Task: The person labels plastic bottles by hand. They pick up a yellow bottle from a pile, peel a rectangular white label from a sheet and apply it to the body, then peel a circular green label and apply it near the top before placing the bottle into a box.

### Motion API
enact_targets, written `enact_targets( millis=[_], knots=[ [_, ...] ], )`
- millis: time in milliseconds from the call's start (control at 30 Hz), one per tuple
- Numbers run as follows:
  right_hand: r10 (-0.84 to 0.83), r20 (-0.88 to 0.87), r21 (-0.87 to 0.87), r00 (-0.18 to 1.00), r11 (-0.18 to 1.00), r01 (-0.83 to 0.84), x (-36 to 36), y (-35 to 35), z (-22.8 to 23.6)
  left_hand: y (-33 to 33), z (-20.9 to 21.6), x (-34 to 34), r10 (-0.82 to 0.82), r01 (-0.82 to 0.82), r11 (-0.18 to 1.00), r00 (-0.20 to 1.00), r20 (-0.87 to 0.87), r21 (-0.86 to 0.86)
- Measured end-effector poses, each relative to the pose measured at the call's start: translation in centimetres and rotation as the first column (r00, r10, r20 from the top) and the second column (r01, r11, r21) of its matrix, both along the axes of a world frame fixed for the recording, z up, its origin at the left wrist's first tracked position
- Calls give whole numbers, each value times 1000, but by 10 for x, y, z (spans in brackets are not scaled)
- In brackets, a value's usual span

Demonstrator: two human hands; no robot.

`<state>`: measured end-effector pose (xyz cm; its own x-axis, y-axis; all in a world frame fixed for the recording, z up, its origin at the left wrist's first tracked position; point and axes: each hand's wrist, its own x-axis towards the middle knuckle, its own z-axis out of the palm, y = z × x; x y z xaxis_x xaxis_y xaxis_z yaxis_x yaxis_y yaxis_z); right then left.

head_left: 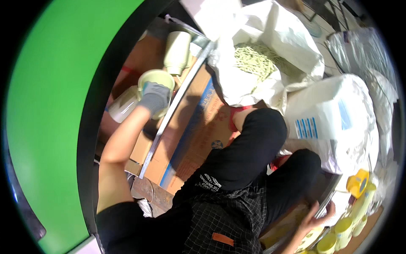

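My left hand, in a grey knitted glove, grips a pale yellow-green plastic cup at its rim; the fingertips are hidden inside. Beside it are a second pale green container with a narrowed neck, lying on its side, and a whitish cylindrical container. All three are within a metal-edged opening next to the green machine panel. At lower right, my bare right hand has thumb and fingers around the grey edge of a box. Pale yellow cups stand beside that hand.
A green panel with a black curved border fills the left. A metal rail borders flattened cardboard. Beyond my knees stand a white sack of pale green strips and another white sack. A yellow tape roll lies at right.
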<state>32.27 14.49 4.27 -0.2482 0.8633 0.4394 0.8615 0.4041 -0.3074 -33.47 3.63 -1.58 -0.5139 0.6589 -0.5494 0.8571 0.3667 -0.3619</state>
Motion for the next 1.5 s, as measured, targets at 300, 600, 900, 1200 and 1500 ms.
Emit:
enact_targets(
  millis=[300,600,900,1200,1500],
  knots=[
    [-271,-960,-177,-66,776,-605,-139,8,22,-43,67,248,-663,-355,393,529,529,848],
    [32,-830,-347,556,753,-560,-143,-41,27,1,91,274,-575,-391,223,687,444,893],
    [293,-505,-266,812,842,-470,-169,-48,28,34,98,310,-879,4,233,428,208,973],
    [359,-514,-126,779,867,-482,-173,-49,14,10,82,309,-866,174,312,457,205,934],
    [592,-542,149,596,766,-626,-232,53,23,89,76,255,-776,-272,219,534,337,937]
  ],
)
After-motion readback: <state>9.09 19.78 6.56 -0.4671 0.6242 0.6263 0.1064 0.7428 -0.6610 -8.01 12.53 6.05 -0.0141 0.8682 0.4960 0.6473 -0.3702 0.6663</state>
